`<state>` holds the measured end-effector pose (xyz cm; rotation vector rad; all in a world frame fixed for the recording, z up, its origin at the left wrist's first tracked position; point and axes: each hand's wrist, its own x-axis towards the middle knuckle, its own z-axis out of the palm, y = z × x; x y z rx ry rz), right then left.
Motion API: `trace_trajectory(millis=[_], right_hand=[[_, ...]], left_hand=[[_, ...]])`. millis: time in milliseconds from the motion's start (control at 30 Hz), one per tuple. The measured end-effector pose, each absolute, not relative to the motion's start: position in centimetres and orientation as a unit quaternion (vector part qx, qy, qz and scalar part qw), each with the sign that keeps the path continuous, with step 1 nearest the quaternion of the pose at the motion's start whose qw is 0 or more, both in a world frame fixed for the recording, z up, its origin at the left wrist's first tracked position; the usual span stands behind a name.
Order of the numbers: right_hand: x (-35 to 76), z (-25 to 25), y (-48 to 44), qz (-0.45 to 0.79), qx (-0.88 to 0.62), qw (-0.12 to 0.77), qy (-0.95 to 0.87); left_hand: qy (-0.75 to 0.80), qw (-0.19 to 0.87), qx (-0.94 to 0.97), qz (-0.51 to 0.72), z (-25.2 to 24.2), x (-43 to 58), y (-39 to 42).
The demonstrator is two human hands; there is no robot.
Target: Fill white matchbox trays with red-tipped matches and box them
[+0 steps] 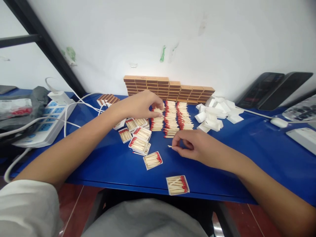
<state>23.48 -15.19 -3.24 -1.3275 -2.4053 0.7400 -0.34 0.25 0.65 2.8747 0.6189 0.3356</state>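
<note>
My left hand [142, 104] reaches over the blue table [259, 148] to the rows of loose red-tipped matches [172, 118], its fingers curled and pinched on some matches at the left row. My right hand [195, 146] rests on the table in front of those rows, thumb and fingers pinched on a single matchstick [170, 146]. Several open white trays filled with matches [138, 138] lie under and beside my left arm. One filled tray [152, 160] lies nearer me, another [177, 185] at the front edge.
Stacked brown matchbox sleeves [168, 88] line the wall; a few more sleeves [107, 98] lie left. A heap of empty white trays [214, 113] sits at the right. A power strip [46, 123] with white cables lies left, dark devices [274, 89] far right.
</note>
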Motion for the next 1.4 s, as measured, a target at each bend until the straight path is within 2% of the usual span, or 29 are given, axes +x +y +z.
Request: trace_trajectory(millis=[267,500,700,933,1067,1133,1267,1400], right_hand=[[24.3,-3.6,-14.2,0.235,-0.46,0.216,-0.829],[24.3,-4.6,-13.3,0.275,-0.527,0.311,-0.742],[23.9,-5.6,-12.9,0.264,-0.533,0.32,-0.738],[24.0,-6.2,-12.4,0.169,-0.505,0.28,-0.799],[24.1,-4.9,-13.2,0.145,-0.458,0.282,-0.83],[23.8,-3.6,-14.4,0.189,-0.445,0.233,-0.844],[22.9,-1.6,-17.1,0.322,-0.396,0.06,-0.858],[22.4,-1.7,-18.2,0.345,-0.372,0.011,-0.862]], left_hand=[[0.208,0.094,0.967,0.116,0.9,-0.5,0.3],[0.212,0.088,0.967,0.115,1.1,-0.5,0.2],[0.214,0.087,0.966,0.119,1.1,-0.6,0.2],[0.217,0.092,0.965,0.114,1.1,-0.5,0.2],[0.217,0.087,0.965,0.115,1.1,-0.5,0.2],[0.215,0.085,0.966,0.116,1.0,-0.6,0.3],[0.208,0.082,0.968,0.117,0.7,-0.6,0.4],[0.209,0.088,0.968,0.111,0.4,-0.5,0.6]])
